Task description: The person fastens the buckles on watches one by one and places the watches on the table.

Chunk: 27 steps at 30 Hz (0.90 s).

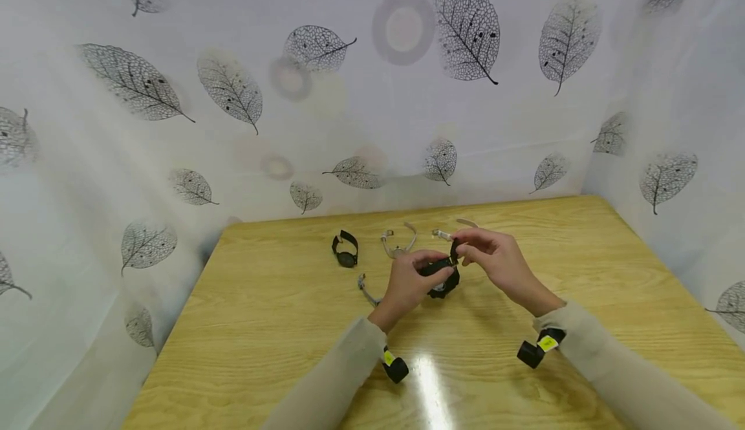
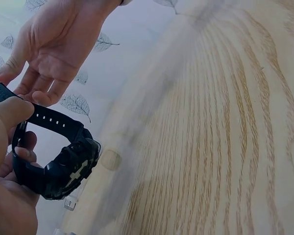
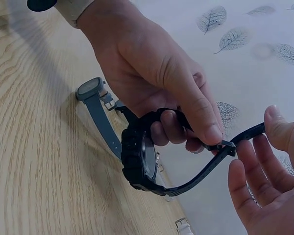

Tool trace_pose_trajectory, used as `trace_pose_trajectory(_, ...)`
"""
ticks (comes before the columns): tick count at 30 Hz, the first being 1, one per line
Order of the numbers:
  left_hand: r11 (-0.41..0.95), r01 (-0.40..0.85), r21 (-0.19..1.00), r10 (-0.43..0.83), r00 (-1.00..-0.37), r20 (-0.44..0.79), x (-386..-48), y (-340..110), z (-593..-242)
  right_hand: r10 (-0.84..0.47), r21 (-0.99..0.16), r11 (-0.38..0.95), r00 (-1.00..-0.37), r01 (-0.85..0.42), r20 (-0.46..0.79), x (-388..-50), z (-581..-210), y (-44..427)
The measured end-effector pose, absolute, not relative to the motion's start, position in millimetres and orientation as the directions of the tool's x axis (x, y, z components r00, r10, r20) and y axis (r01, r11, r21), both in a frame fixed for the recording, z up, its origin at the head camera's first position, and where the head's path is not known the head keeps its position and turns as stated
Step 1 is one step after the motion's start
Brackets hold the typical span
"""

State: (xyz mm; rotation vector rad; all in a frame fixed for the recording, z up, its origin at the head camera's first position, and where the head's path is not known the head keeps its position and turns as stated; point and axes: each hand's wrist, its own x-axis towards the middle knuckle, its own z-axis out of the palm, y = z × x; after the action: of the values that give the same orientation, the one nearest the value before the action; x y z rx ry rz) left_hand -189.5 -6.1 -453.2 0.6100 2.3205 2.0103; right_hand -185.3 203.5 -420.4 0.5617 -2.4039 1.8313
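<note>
Both my hands hold a black wristwatch [image 1: 449, 288], with a chunky case and a strap bent into a loop. My left hand [image 1: 407, 282] grips the band, its thumb pressing near the buckle [image 3: 229, 147] and fingers inside the loop. The strap's holed part [image 2: 54, 120] shows in the left wrist view. At the band's free end, my right hand [image 1: 497, 263] pinches the strap tip between thumb and fingers. The strap appears to pass through the buckle; whether the pin sits in a hole I cannot tell.
On the wooden table [image 1: 262, 352] lie a black watch [image 1: 347, 258], a pale-strapped watch [image 1: 400, 249] and a grey watch [image 3: 90, 87] partly behind my left hand. Another pale strap [image 1: 442, 234] lies behind the held watch. A leaf-patterned curtain [image 1: 361, 119] borders the table.
</note>
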Motion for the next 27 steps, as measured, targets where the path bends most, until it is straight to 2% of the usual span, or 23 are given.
trace_pose_trajectory(18, 0.194, 0.271, 0.943, 0.294, -0.933, 0.208, -191.7, -3.8, -449.0, -0.215, -0.905, 0.239, -0.928, -0.352, 0.305, -182.9, -420.4, 196.4)
trace_pose_trajectory(27, 0.2, 0.261, 0.944, 0.292, -0.936, 0.196, -190.6, -5.5, -451.7, -0.202, -0.905, 0.271, -0.939, -0.328, 0.279, -183.9, -414.0, 197.2)
